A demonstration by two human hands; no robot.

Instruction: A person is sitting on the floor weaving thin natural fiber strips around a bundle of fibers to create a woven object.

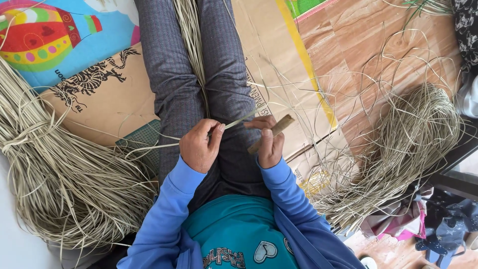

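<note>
A big heap of pale straw-like strands point(59, 184) lay at the left, a smaller tangled bundle point(403, 149) at the right, both on flattened brown cardboard point(279, 55). Over the lap, the left hand point(199, 147) pinched a thin flat strip point(239, 121); the right hand's point(269, 144) fingers gripped a short wooden stick point(273, 132).

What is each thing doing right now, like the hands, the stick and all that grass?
Left hand: pinching a thin pale strip.
Strip: pulled straight between both hands.
Right hand: closed around a wooden stick.
Wooden stick: held slanted, upper end free.
Left heap of strips: loose, piled on the floor.
Right heap of strips: loose and tangled.
Bundle between the legs: lying straight.
Cardboard: flattened under the legs.
</note>
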